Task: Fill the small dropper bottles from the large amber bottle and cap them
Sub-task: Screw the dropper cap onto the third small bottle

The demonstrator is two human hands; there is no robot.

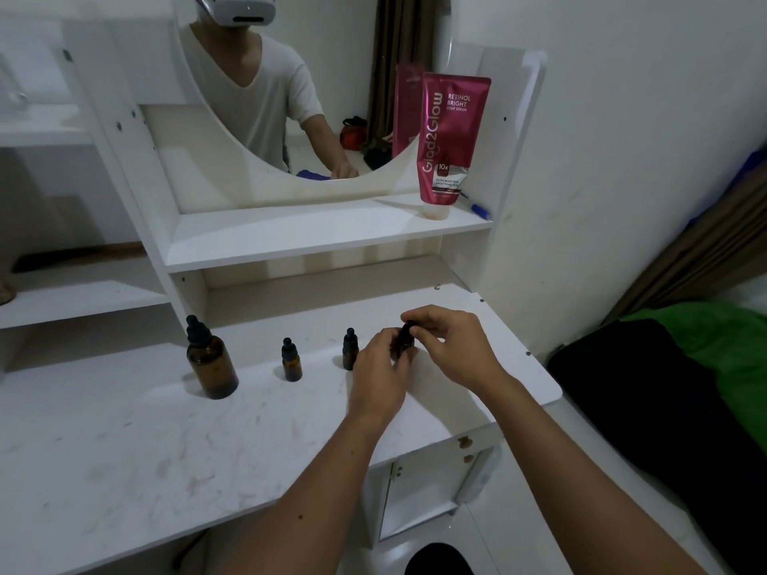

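Left hand (379, 365) grips a small dropper bottle (404, 342) at the desk's (124, 450) right side; my right hand (450, 346) pinches its dropper cap (409, 327). Cap step, twisting on or off, can't tell. Large amber bottle (211, 363) stands capped, well left.

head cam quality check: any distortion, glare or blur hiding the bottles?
Head view: strong wide-angle bowing at the shelf edges; dim, soft indoor light, faint shadows, no hard glare on the desk. Large amber bottle and two standing small bottles readable; the third is mostly hidden between left hand and right hand.
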